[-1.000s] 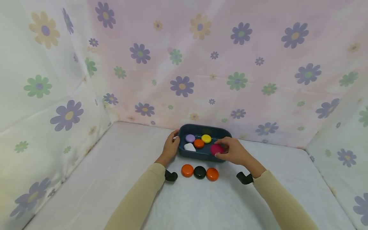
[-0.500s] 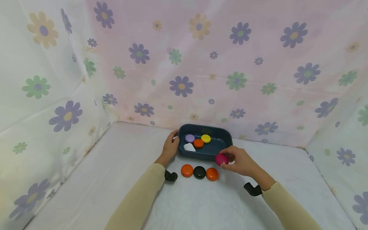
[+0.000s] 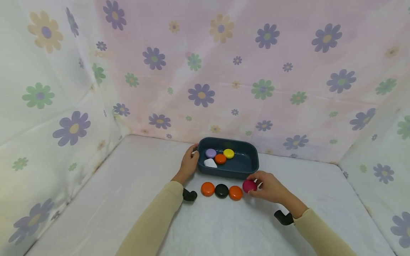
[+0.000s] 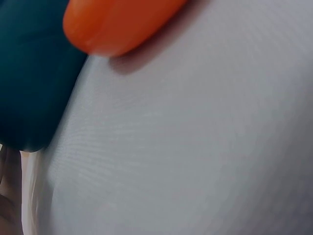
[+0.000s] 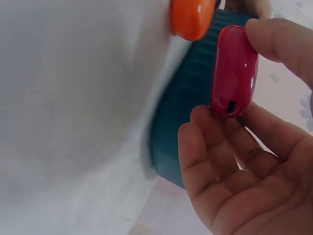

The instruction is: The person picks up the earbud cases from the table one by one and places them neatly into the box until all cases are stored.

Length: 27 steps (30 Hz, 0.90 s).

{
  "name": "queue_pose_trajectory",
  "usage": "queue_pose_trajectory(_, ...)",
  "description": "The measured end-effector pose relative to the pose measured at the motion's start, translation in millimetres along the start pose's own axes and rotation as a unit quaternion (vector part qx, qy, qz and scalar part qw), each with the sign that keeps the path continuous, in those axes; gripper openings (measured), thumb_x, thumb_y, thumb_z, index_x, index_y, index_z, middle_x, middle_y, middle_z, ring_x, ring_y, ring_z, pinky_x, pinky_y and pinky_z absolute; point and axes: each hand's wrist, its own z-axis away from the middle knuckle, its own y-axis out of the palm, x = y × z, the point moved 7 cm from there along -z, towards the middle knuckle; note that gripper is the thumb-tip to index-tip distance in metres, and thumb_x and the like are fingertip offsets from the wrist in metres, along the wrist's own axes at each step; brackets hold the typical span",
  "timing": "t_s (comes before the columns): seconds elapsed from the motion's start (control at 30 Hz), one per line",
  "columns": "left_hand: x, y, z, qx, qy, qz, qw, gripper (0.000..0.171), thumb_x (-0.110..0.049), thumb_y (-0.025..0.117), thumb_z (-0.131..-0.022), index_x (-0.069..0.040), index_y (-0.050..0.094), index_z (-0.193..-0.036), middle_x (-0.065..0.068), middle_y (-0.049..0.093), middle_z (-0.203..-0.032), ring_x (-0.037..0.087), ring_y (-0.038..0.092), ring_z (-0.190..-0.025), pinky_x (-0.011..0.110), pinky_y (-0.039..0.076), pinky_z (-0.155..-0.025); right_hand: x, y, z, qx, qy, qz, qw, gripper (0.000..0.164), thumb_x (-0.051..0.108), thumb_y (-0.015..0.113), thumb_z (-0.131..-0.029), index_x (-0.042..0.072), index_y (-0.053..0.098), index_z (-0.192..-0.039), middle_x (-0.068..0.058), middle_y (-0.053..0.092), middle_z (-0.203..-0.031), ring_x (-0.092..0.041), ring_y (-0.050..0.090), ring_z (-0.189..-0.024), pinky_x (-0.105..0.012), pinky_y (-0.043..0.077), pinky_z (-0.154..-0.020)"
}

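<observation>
My right hand (image 3: 268, 186) pinches a glossy crimson round disc (image 3: 249, 186) between thumb and fingertips. In the right wrist view the crimson disc (image 5: 235, 73) is seen edge-on, with a small dark slot in its rim. It is just right of a row of discs on the cloth: an orange disc (image 3: 208, 189), a black disc (image 3: 221, 191) and a second orange disc (image 3: 235, 193). My left hand (image 3: 189, 163) holds the left end of a dark teal tray (image 3: 229, 174) behind the row. In the left wrist view only a sliver of the hand (image 4: 10, 196) shows, below the tray.
Inside the tray lie a lilac disc (image 3: 210, 153), a yellow disc (image 3: 229, 153), an orange-red disc (image 3: 220, 159) and a white rounded piece (image 3: 210, 163). White cloth (image 3: 205, 227) covers the table. A flowered curtain (image 3: 224, 106) hangs close behind the tray.
My right hand has lifted the crimson disc out of the tray's right side and brought it toward me, down to the row's right end. The left hand stays at the tray.
</observation>
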Motion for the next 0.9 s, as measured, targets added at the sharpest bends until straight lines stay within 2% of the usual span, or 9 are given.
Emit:
queue_pose_trajectory(0.2, -2.5, -1.0, 0.5, -0.001, 0.008, 0.004, 1.0000, 0.044, -0.021, 0.040, -0.101, -0.014, 0.042, -0.145, 0.010, 0.049, -0.142, 0.028, 0.054, -0.114, 0.043, 0.041, -0.100, -4, 6, 0, 0.012, 0.003, 0.000, 1.000, 0.038, 0.025, 0.080, -0.077, 0.013, 0.066, -0.111, 0.002, 0.063, -0.099, -0.013, 0.058, -0.086, -0.021, 0.051, -0.069)
queue_pose_trajectory(0.43, -2.6, 0.1, -0.1, -0.003, 0.010, 0.004, 0.9999, 0.045, -0.019, 0.040, -0.101, -0.012, 0.042, -0.145, 0.011, 0.050, -0.141, 0.027, 0.054, -0.111, 0.041, 0.041, -0.098, -6, 11, 1, 0.019, 0.004, 0.005, 1.000, 0.042, 0.023, 0.080, -0.076, 0.009, 0.066, -0.113, 0.001, 0.064, -0.099, -0.013, 0.058, -0.087, -0.021, 0.051, -0.067)
queue_pose_trajectory(0.9, -0.7, -0.3, -0.1, -0.005, 0.011, 0.004, 0.9999, 0.045, -0.020, 0.040, -0.101, -0.010, 0.042, -0.145, 0.011, 0.050, -0.141, 0.027, 0.053, -0.114, 0.042, 0.040, -0.101, -8, 14, 0, 0.036, 0.025, 0.004, 0.999, 0.043, 0.023, 0.082, -0.075, 0.009, 0.065, -0.112, 0.000, 0.062, -0.101, -0.013, 0.058, -0.089, -0.021, 0.051, -0.070)
